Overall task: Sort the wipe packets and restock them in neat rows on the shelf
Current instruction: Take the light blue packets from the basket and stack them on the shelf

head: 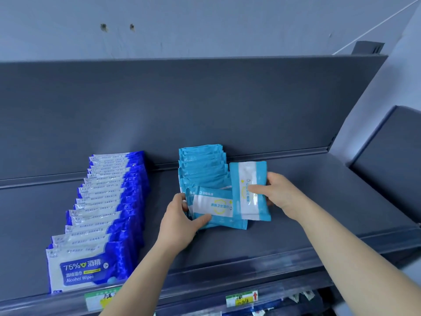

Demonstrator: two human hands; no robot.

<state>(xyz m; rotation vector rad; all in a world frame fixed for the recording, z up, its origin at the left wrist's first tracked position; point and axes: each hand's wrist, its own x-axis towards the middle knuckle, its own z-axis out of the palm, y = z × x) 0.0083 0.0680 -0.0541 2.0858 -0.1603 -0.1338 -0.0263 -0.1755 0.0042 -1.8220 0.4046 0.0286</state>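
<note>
Gripping the front packet (216,207) with the left hand (180,221). Pinching a turned packet (248,177) with the right hand (281,192), beside the light blue row (202,165) on the shelf (307,224).

I see a shop: a dark grey metal display shelf (296,224) carries yellow-and-green paper price labels (242,298) on its front rail (227,278), with identical blue-and-white plastic wipe packets (102,213) standing in a row.

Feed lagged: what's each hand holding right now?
Left hand: grips the front light-blue wipe packet.
Right hand: pinches a second light-blue wipe packet.
</note>
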